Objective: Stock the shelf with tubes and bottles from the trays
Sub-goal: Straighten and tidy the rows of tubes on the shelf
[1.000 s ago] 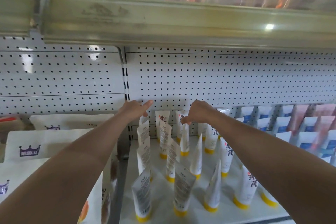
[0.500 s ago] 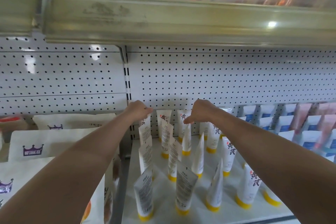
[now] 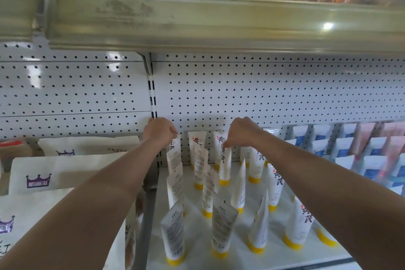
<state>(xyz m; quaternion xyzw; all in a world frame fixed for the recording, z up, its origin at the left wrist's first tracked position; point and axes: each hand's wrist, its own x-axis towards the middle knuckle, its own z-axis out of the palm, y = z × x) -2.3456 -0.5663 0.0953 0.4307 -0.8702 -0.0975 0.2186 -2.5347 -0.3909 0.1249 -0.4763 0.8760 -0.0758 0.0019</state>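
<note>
Two hands, left [image 3: 161, 130], right [image 3: 242, 131], each pinching one tube.

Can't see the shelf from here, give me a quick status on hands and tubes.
Left hand pinches back-left tube by its top. Right hand pinches another tube two columns right. Both tubes upright on yellow caps. Nothing blocking.

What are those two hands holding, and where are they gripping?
Each pinches a white tube by its flat top end: the left hand the back tube of the left row, the right hand a yellow-capped tube.
</note>
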